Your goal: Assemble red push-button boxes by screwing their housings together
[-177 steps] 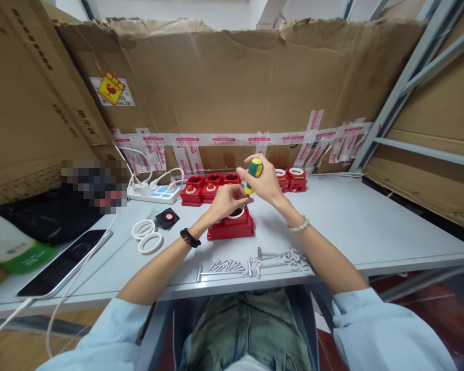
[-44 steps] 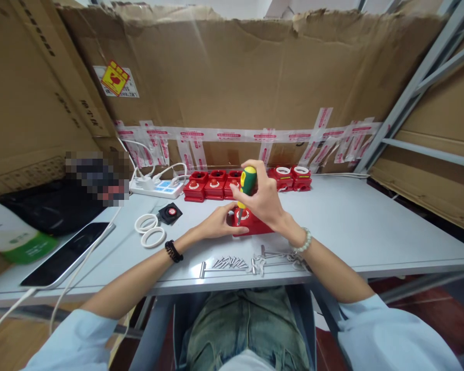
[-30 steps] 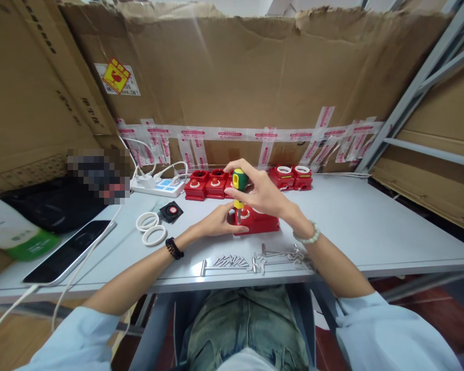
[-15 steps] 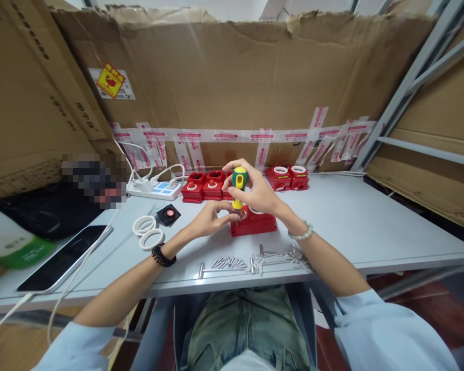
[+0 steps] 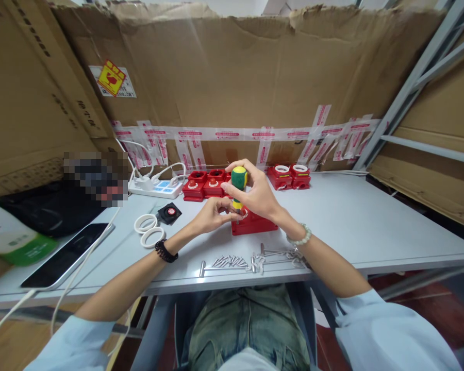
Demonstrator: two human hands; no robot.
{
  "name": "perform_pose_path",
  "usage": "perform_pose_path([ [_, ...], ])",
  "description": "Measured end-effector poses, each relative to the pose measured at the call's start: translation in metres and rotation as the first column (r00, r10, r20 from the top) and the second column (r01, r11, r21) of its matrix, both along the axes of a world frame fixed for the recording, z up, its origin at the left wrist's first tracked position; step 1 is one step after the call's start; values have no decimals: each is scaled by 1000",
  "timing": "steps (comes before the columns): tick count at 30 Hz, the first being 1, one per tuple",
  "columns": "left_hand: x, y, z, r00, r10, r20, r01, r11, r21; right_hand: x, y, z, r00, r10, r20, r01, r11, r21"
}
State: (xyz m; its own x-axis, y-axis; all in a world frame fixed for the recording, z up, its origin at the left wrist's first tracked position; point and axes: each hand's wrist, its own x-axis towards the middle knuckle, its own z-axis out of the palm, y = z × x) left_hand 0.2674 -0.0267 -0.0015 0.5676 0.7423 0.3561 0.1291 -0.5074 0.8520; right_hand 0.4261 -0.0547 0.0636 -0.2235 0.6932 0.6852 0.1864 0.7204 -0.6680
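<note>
Red box (image 5: 257, 226): lying on the table directly before the wearer and serving as dial centre, twelve o'clock pointing away. Brown cardboard panel (image 5: 235, 77): standing across the twelve o'clock side, carrying a band of printed tape. Pale table (image 5: 355, 221): bearing the lot. Black-screened device (image 5: 65, 257): lying flat between eight and nine o'clock, a white cable crossing it. White power strip (image 5: 165, 190): resting near ten o'clock, holding plugs. Right hand (image 5: 258, 195): hovering over the box, its thumb and fingers curling round a screwdriver handle and pressing on it from both sides. Left hand (image 5: 212, 215): reaching in from nine o'clock, its thumb and forefinger coming close together at the tool's lower end; whether they are pinching the shaft or something smaller, one cannot tell. Red units in a row (image 5: 194, 191): standing towards ten o'clock, partly hiding behind the right hand. Red units with white tops (image 5: 281, 178), two: standing side by side at one o'clock. Green-and-yellow screwdriver (image 5: 238, 179): standing nearly upright, pointing down at the box's nine o'clock end. T-ended metal bars (image 5: 202, 269): lying around six o'clock. White rings (image 5: 153, 237), two: lying at nine o'clock, touching or nearly so. Black square part (image 5: 170, 213): lying just beside them. Silver screws (image 5: 230, 262): lying heaped at seven o'clock.
</note>
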Motion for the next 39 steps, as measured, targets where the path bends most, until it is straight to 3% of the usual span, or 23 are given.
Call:
perform_pose_path([
  [9,6,0,-6,995,-2,103,8,999,-52,0,-1,-5,997,-75,-24,76,997,31],
  [12,4,-1,-5,999,37,34,-37,999,10,2,0,-2,999,43,22,-42,999,-31],
  [15,0,-4,0,995,47,-88,-37,994,105,6,3,0,968,251,10,-245,953,-179],
  [17,-2,-6,3,993,10,-116,2,994,105,8,3,1,957,289,-16,-286,935,-209],
  [19,-2,-6,4,996,-8,-90,14,997,74,7,1,1,974,227,6,-223,961,-166],
  [24,7,-1,-6,995,101,-3,-101,993,58,3,-6,1,994,91,65,-86,994,-69],
  [27,10,-2,-8,994,104,18,-105,994,29,3,-4,-1,999,44,27,-42,996,-75],
  [33,-2,-9,6,991,42,-125,-23,989,145,8,2,-3,1000,7,-5,-7,996,-84],
  [39,2,-7,3,998,62,-7,-62,996,60,5,0,-4,1000,-25,-16,24,993,-111],
])
